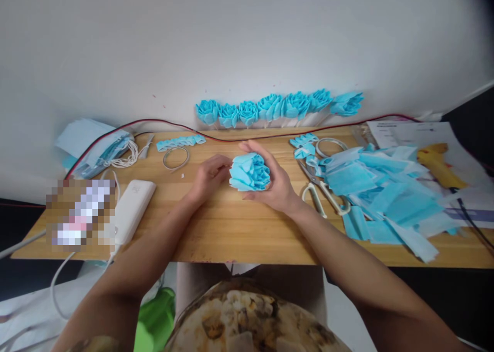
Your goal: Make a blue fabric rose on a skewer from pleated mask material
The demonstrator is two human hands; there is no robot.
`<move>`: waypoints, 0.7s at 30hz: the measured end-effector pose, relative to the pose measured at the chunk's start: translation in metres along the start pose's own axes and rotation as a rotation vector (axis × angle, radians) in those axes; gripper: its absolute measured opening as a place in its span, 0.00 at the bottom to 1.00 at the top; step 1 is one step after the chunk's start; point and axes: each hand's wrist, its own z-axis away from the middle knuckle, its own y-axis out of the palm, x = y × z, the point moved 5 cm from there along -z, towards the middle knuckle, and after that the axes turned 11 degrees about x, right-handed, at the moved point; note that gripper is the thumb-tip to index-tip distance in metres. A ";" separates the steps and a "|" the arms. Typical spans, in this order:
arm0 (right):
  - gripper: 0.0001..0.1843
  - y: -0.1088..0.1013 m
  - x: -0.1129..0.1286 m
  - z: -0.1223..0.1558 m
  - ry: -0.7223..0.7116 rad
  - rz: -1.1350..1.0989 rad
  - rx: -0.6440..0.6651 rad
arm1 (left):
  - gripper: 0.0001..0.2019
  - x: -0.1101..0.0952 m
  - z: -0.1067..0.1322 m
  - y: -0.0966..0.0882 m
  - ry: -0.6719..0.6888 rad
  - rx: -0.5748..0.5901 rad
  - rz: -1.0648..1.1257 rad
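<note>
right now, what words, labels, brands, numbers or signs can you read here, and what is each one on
None can be read.
White power bank: faint marking near its far end, too small.
Printed paper sheet: dark print near its far edge, too blurred.
Pixelated object at left: any text is masked.

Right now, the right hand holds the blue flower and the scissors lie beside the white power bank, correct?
Not quite. The head view shows the scissors beside the pile of blue pieces, on the person's right, not beside the white power bank. The right hand does hold the blue flower.
</note>
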 end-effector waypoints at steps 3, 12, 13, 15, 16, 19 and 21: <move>0.39 -0.001 0.009 -0.001 -0.028 0.053 -0.048 | 0.05 -0.001 0.000 -0.001 0.015 -0.009 -0.008; 0.22 -0.005 0.015 0.000 -0.011 0.169 -0.170 | 0.06 0.002 -0.001 -0.001 -0.031 -0.007 -0.002; 0.21 -0.006 0.014 0.000 -0.016 0.168 -0.171 | 0.06 0.002 -0.001 -0.001 -0.029 -0.008 0.003; 0.27 -0.006 0.012 0.000 -0.030 0.155 -0.142 | 0.06 0.003 -0.001 -0.002 -0.029 -0.023 0.006; 0.34 -0.006 0.011 -0.001 -0.037 0.133 -0.113 | 0.06 0.003 0.000 -0.003 -0.032 -0.032 0.005; 0.62 -0.005 0.004 -0.002 -0.031 0.045 -0.025 | 0.07 0.007 0.001 -0.004 -0.048 -0.067 0.009; 0.70 -0.005 -0.001 -0.003 0.004 0.017 -0.007 | 0.08 0.010 0.001 -0.004 -0.050 -0.082 0.025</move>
